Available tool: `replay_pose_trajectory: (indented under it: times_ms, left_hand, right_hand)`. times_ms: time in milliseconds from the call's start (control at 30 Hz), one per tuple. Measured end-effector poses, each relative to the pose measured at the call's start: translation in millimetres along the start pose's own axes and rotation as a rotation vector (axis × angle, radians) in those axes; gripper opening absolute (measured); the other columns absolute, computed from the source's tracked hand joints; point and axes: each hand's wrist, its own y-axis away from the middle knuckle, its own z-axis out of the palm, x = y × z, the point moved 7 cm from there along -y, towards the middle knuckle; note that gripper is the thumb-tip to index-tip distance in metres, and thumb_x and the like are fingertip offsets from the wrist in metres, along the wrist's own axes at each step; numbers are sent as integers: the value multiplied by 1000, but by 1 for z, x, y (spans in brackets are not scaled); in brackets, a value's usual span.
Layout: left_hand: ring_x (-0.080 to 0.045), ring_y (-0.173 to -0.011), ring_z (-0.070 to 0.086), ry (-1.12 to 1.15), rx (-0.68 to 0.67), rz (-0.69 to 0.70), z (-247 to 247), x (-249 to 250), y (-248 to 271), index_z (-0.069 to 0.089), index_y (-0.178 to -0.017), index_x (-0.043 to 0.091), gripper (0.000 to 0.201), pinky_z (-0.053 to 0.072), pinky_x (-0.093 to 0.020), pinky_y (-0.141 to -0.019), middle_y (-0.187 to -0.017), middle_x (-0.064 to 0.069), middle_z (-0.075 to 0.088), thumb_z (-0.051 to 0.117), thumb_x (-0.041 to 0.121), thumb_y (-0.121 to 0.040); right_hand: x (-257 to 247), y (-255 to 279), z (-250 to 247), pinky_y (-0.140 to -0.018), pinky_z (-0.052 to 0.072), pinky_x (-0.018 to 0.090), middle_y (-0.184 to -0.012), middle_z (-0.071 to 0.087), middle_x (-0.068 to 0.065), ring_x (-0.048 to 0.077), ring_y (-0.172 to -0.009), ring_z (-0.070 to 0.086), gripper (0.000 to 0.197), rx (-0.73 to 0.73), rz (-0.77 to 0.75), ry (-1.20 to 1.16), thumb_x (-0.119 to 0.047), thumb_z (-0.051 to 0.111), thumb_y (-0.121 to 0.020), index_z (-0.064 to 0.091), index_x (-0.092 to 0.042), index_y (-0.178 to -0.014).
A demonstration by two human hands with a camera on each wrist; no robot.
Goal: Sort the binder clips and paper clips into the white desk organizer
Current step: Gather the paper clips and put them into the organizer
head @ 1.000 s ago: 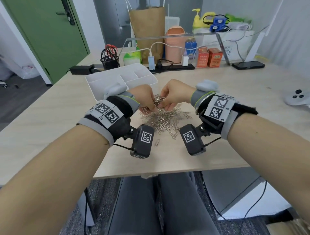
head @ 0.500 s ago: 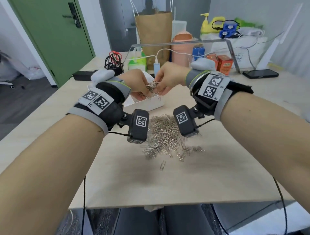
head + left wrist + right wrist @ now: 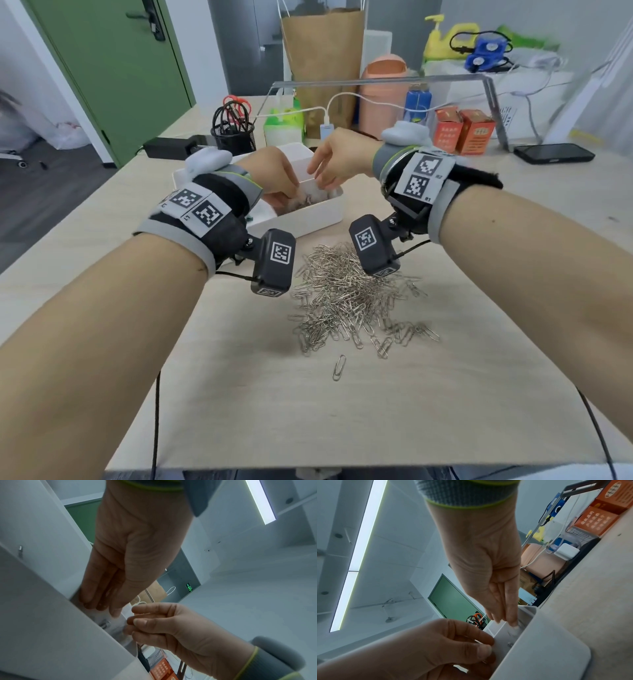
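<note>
Both hands are over the white desk organizer point(image 3: 318, 214), which sits on the table point(image 3: 308, 411) just beyond the big heap of paper clips point(image 3: 352, 301). The left hand point(image 3: 274, 178) reaches in from the left, the right hand point(image 3: 337, 159) from the right, and they meet above the organizer's near right compartment, fingertips close together but apart. Silver clips lie in the bottom of that compartment, right beneath the fingers.

From the left wrist camera, the left hand point(image 3: 135, 545) points down with its fingers straight and pressed side by side, tips dipping past the organizer's white wall point(image 3: 51, 615); nothing is pinched between them. In that same view the right hand point(image 3: 173, 628) comes in from the lower right, fingers bent and thumb laid near the index finger. Whether a clip sits in that pinch cannot be told, it is too blurred.

The right wrist camera shows the right hand point(image 3: 489, 566) hanging down, fingers extended together, tips touching or just above the compartment's inner wall point(image 3: 508, 632), a few clips glinting below. The left hand point(image 3: 426, 649) fills the lower left, thumb resting against its fingers at the organizer's rim.

Down on the table, the heap of paper clips spreads nearer than both wrists, well apart from the fingers, and one lone paper clip point(image 3: 339, 367) lies on its own at the near edge of the heap. Both forearms stretch forward, wrists raised above the table, palms turned inward and downward.
</note>
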Motion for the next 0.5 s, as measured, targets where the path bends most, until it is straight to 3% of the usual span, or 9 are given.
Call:
replay_pose_trajectory:
  times_ms: [167,233,367,500]
  left_hand:
    - [-15,-59,62,61,-16,17,4,8,2,65,-106,1,19,57,-26,-65,-82,-12,68,59,12,-91]
    - [-15,-61,60,82,-6,35,7,12,5,63,-106,1,19,54,-25,-67,-88,-12,66,55,14,-94]
    - [-22,-77,63,99,69,170,9,25,16,66,-103,3,20,58,-35,-81,-94,-16,70,52,11,-93]
    - [-15,-85,60,195,-51,207,28,34,32,62,-112,1,24,55,-35,-84,-102,-10,64,48,5,-94]
  right_hand:
    - [1,3,4,-71,60,30,-108,68,19,17,-74,67,23,-18,-22,-22,4,58,-87,65,-1,-108]
    - [0,6,2,-71,60,33,-105,69,19,19,-75,65,22,-1,-43,0,1,59,-86,66,-3,-107]
    - [9,24,-6,-67,58,28,-92,70,11,14,-72,64,20,57,-44,-5,-5,58,-88,68,-4,-105]
    - [38,48,-7,-80,57,31,-99,68,12,16,-88,61,23,26,16,34,-4,57,-88,69,-7,-107]
